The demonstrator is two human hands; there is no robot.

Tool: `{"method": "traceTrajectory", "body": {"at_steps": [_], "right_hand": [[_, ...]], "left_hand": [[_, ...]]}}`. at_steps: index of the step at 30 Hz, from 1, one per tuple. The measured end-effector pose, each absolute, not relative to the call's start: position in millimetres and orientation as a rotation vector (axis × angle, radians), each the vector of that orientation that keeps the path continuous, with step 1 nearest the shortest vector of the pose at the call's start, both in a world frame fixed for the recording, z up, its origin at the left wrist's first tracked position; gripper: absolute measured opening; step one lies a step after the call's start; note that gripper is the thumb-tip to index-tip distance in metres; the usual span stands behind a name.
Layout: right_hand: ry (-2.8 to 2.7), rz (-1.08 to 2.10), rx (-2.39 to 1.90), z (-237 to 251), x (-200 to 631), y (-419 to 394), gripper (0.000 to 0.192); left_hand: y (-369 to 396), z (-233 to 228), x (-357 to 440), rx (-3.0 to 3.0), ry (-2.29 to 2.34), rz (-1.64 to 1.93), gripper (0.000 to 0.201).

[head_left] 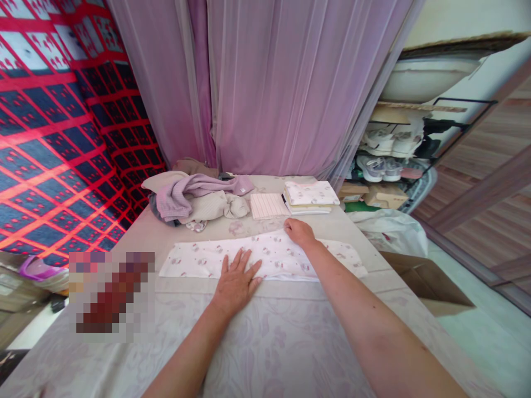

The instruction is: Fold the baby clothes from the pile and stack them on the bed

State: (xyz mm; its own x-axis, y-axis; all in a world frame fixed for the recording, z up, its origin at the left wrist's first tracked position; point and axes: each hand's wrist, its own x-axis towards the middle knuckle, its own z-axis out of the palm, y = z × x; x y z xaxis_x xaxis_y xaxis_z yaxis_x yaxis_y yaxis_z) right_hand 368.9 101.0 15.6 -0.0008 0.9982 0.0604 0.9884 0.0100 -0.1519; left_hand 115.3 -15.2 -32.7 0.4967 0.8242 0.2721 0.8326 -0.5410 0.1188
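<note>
A person's two bare arms reached forward over a bed covered with a pale floral sheet [290, 342]. Stretched across it lay a long, narrow folded cloth [199, 260], white with small pink printed motifs, flat and fairly smooth. The left hand [235, 279] rested open, palm down and fingers spread, on the near edge of the cloth close to its middle. The right hand [299, 232] lay on the far edge, fingers curled slightly against the fabric; whether it pinched the cloth or only pressed it could not be told. The cloth looked thin, light and limp, likely to sag and slide on the sheet, so it would probably be best taken by its corners or long edges. Beyond it sat a heap of unfolded clothes [194, 202] in lilac and beige, a folded striped piece [267, 205], and a stack of folded cloths [311, 197] of matching print. A mauve curtain [282, 83] hung behind, a red and blue patterned wall covering [53, 138] to the left, and a shoe rack [390, 155] to the right.
</note>
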Motion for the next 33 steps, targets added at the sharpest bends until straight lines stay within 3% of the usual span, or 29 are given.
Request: {"method": "traceTrajectory", "body": {"at_steps": [7,12,18,23,27,33], "right_hand": [[-2.124,-0.022,-1.941,0,390,50,0.035],[-1.986,-0.125,-2.201,-7,422,25,0.043],[-1.676,-0.253,-2.163,11,455,-5,0.04],[-1.243,-0.063,-2.556,8,474,-42,0.053],[-1.267,0.163,-2.662,9,475,-51,0.054],[-1.271,-0.035,-2.509,10,482,-46,0.045]], "left_hand": [[-14,-30,118,-2.715,-1.525,-0.365,0.048],[-15,-25,117,-2.701,-1.538,-0.336,0.048],[-19,-13,118,-2.807,-1.366,-0.54,0.029],[-15,-5,139,-2.919,-1.336,-0.488,0.021],[-11,-4,151,-2.922,-1.335,-0.4,0.023],[-13,-12,146,-2.95,-1.284,-0.542,0.028]]}}
